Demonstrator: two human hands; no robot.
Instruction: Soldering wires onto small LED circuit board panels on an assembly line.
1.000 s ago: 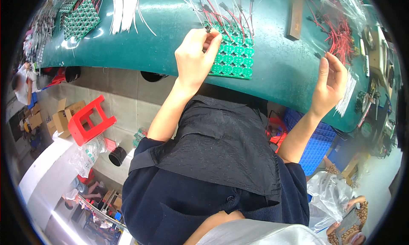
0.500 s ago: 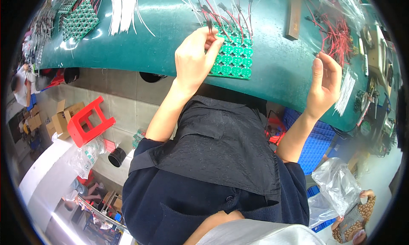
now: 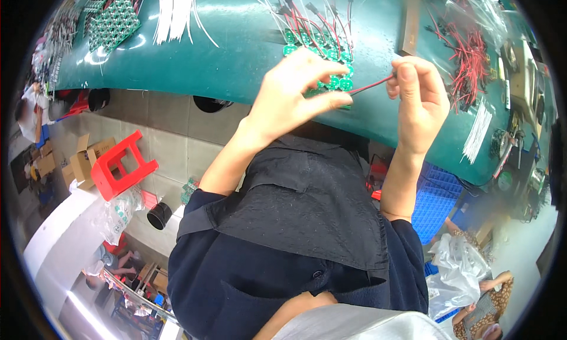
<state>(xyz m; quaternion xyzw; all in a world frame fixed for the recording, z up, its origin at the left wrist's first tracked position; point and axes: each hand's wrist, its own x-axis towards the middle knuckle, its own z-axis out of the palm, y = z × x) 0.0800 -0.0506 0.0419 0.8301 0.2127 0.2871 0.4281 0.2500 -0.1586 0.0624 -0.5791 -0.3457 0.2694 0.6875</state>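
Note:
My right hand [image 3: 420, 101] pinches one end of a short red wire [image 3: 372, 85] between thumb and forefinger. My left hand [image 3: 292, 98] is raised beside it, and its thumb and forefinger close on the wire's other end. Both hands hover just above a green panel of small circuit boards [image 3: 322, 44] that has red and black leads on it. The panel lies on the dark green table [image 3: 236, 50], and my left hand hides part of it.
A clear bag of red wires [image 3: 469, 59] lies at the right, with white wires [image 3: 479, 133] below it. More white wires [image 3: 177, 9] and another green panel [image 3: 112, 21] lie at the left. A wooden block [image 3: 409, 21], a red stool [image 3: 118, 163] and a blue crate [image 3: 437, 201] are nearby.
My right hand left the table near the red wire pile and came toward the left hand with a red wire. My left hand lifted off the green panel to meet it.

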